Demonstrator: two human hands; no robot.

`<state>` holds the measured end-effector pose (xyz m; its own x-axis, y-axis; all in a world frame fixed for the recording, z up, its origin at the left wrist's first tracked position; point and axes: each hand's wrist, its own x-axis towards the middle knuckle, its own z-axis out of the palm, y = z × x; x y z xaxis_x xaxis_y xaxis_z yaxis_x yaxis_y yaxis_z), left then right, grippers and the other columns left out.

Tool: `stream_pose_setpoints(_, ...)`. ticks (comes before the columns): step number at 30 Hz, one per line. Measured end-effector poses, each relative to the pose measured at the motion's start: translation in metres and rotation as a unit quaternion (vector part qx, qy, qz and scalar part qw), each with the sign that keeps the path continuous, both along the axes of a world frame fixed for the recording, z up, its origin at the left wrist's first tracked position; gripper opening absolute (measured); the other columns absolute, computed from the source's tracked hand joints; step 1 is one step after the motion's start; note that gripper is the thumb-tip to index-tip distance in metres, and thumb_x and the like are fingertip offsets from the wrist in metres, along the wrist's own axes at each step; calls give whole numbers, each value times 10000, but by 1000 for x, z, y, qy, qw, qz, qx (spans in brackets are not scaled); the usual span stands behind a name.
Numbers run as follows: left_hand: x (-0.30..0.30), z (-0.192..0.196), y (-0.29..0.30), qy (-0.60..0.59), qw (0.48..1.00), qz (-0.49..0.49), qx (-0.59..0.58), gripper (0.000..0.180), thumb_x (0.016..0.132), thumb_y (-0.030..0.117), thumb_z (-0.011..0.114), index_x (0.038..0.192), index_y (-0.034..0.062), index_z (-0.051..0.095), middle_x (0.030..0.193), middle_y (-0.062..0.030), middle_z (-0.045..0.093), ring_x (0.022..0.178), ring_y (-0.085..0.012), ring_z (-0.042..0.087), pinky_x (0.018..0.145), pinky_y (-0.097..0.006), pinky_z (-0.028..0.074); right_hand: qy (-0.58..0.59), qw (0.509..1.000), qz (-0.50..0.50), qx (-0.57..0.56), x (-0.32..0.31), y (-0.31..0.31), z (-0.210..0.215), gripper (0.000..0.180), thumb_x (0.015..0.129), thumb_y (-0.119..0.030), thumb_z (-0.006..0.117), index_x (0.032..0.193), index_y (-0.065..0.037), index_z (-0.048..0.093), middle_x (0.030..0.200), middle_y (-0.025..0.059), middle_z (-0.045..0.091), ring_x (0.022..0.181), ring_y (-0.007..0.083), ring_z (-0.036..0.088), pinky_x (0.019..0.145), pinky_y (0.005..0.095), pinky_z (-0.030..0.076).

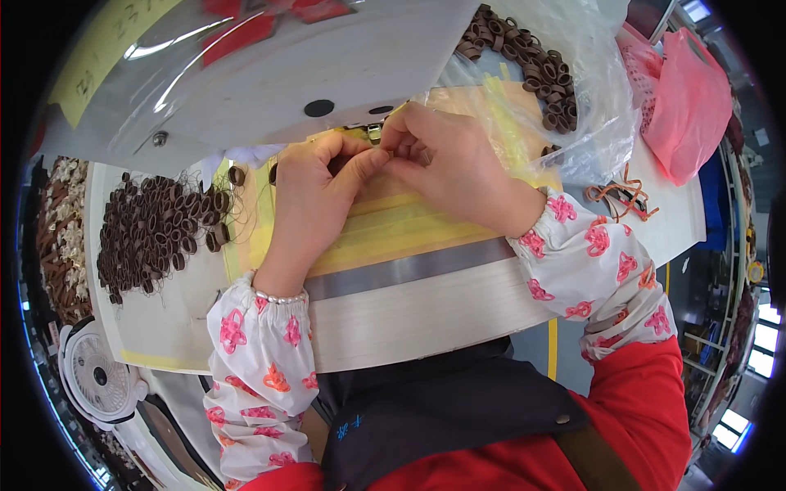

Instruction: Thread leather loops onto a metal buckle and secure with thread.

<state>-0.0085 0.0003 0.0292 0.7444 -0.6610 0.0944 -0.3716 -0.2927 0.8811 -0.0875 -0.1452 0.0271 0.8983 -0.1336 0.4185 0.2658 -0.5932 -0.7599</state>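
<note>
Both of my hands meet fingertip to fingertip, just below the white body of a sewing machine [270, 90]. My left hand [315, 188] is closed in a pinch, thumb against the bent fingers. Facing it, my right hand [458, 172] pinches too, its thumb and forefinger touching the left fingertips. Whatever lies between them is too small or hidden to make out. A small metal machine part [374, 132] shows just behind the fingers. Yellow tape [385, 217] covers the work surface beneath my hands. To the left lies a heap of small brown loops [160, 229] with loose dark threads.
More brown loops [557, 82] lie at the back right beside a clear plastic bag [602, 90]. A pink bag [688, 106] stands farther right, with orange-brown strips [618, 196] nearer. A white fan [98, 372] sits beyond the table's left edge.
</note>
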Motion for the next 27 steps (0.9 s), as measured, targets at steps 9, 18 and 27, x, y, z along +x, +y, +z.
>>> stream_pose_setpoints(9,3,-7,-4,-81,994,64,27,221,759,188,662,830,-21,651,593,-52,606,536,-72,532,530,-208,412,11,999,-36,-33,11,-10,-6,93,714,-17,647,788,23,608,700,102,616,606,161,598,565,257,481)
stream_pose_setpoints(18,4,7,-12,33,987,113,113,269,761,254,678,884,15,678,647,-2,627,576,-23,508,550,-178,407,-43,990,-86,-105,13,-13,-5,100,703,-92,655,750,-4,646,573,104,571,529,216,545,511,309,425)
stream_pose_setpoints(27,11,-4,-9,35,991,90,87,266,771,252,662,880,10,675,673,-1,634,600,-24,512,574,-184,409,-27,994,-72,-76,14,-10,-1,38,700,-18,591,703,14,572,681,154,588,644,329,566,595,390,452)
